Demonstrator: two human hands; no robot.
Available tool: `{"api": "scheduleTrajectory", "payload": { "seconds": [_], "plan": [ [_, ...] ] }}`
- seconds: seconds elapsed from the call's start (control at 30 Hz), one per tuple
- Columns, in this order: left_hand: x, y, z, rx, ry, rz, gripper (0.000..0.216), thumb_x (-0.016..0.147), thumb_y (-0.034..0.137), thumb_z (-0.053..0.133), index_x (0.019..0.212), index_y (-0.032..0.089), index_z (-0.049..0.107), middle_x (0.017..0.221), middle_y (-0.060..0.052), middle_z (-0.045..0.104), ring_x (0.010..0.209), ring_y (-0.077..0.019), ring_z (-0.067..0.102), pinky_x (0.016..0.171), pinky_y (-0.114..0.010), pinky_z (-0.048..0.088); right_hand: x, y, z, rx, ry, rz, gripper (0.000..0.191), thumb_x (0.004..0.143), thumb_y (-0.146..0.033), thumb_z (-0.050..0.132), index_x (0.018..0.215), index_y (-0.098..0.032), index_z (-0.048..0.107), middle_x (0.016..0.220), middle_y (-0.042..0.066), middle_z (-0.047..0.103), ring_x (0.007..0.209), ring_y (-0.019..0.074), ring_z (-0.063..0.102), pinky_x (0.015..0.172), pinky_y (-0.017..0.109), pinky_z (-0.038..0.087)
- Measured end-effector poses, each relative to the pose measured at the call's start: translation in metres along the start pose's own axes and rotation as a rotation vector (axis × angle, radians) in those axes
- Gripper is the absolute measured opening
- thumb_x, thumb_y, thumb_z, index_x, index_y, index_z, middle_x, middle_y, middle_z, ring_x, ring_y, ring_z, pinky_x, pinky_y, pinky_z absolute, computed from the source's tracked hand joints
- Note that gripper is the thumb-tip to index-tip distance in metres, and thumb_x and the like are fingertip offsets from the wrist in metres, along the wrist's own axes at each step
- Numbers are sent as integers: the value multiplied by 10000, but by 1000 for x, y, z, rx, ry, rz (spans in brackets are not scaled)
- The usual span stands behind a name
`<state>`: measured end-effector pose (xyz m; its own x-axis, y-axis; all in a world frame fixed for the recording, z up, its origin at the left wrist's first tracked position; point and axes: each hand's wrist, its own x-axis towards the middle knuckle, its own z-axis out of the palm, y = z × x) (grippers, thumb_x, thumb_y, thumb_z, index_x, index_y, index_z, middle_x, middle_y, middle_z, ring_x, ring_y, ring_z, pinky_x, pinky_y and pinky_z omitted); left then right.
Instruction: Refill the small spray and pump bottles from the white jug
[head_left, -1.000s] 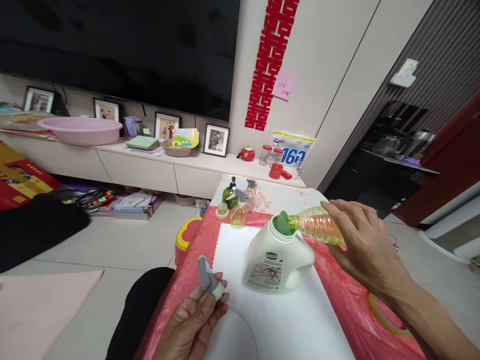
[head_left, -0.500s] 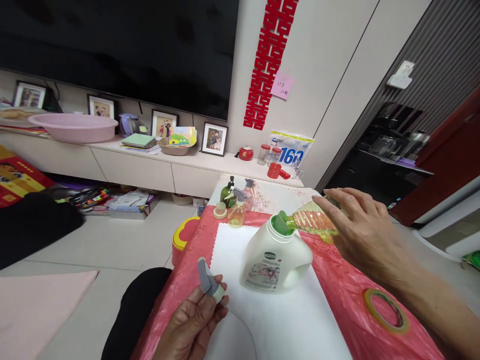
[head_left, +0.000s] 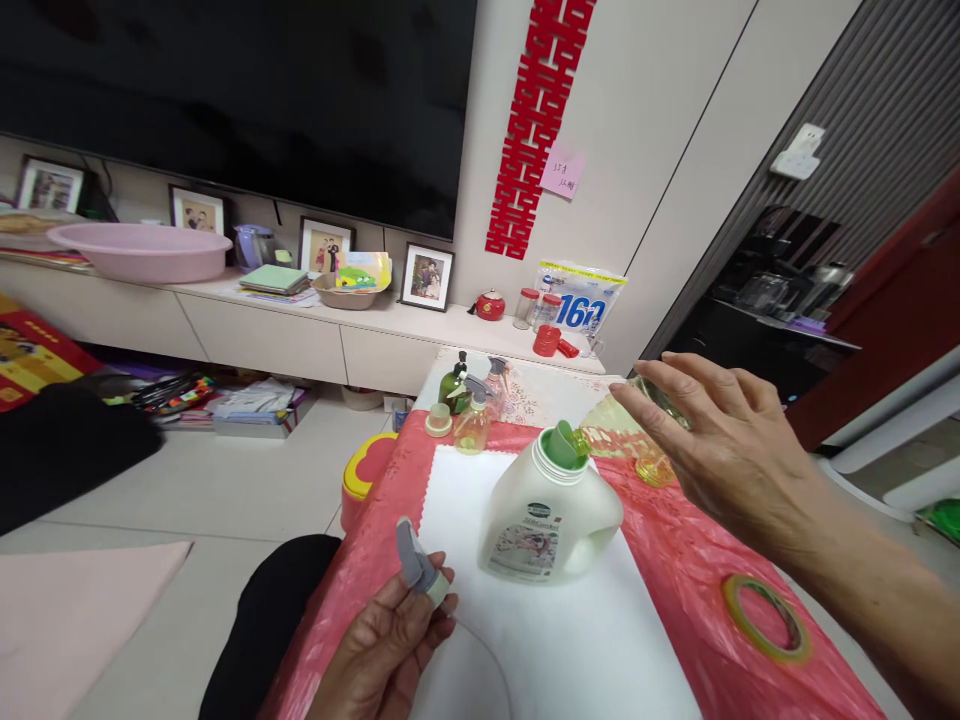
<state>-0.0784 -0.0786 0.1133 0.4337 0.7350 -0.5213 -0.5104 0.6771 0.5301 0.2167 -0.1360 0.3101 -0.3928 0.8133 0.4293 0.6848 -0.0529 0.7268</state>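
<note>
My left hand (head_left: pixel 386 635) pinches a grey spray trigger head (head_left: pixel 417 562), with its thin clear tube trailing down over the white sheet. At the right, my right hand (head_left: pixel 724 440) is closed around the base end of a clear ribbed bottle (head_left: pixel 611 430) that lies nearly level. The bottle's neck meets the green pouring spout (head_left: pixel 561 446) in the mouth of a large white detergent jug (head_left: pixel 551 520). This jug stands upright on the white sheet (head_left: pixel 592 640). How my right thumb grips the bottle is hidden.
A small spray bottle (head_left: pixel 472 430), a green pump bottle (head_left: pixel 452 388) and a pale cap (head_left: pixel 439 418) stand at the table's back left. A tape roll (head_left: pixel 801 640) lies on the red table cover (head_left: pixel 675 560). A yellow-topped stool (head_left: pixel 364 470) sits left of the table.
My right hand has raised the base end of the bottle slightly and shifted a little left. My left hand keeps the spray trigger head in the same place.
</note>
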Motion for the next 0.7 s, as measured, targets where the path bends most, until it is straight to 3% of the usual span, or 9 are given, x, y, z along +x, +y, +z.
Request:
{"api": "scheduleTrajectory", "payload": {
  "seconds": [0.37,0.53,0.63,0.7],
  "plan": [
    [-3,0,3,15,-14,3,549,505,317,996,1001,177,804,1029,-81,789,868,-208,728,815,-282,615,5,-3,-9,-70,24,-55,409,975,-53,443,1358,-192,471,1449,137,478,1326,330,458,981,523,390],
    [0,-1,1,14,-36,19,515,556,282,978,1023,173,791,1058,-88,784,889,-211,738,824,-287,625,-4,-4,1,-50,15,57,453,937,-60,480,1364,-209,508,1399,126,519,1289,325,482,998,546,360],
    [1,5,6,-43,-22,47,466,565,224,971,988,162,786,1013,-87,790,875,-209,752,819,-285,639,-21,1,1,69,-5,176,431,956,-224,509,1386,-198,531,1345,136,546,1207,341,520,936,519,399],
    [0,12,10,-118,8,116,416,546,169,966,918,167,780,952,-59,793,845,-205,761,802,-280,649,-38,1,-6,237,-35,253,519,990,-416,489,1440,-159,504,1334,161,546,1175,346,532,912,496,436]
  ]
}}
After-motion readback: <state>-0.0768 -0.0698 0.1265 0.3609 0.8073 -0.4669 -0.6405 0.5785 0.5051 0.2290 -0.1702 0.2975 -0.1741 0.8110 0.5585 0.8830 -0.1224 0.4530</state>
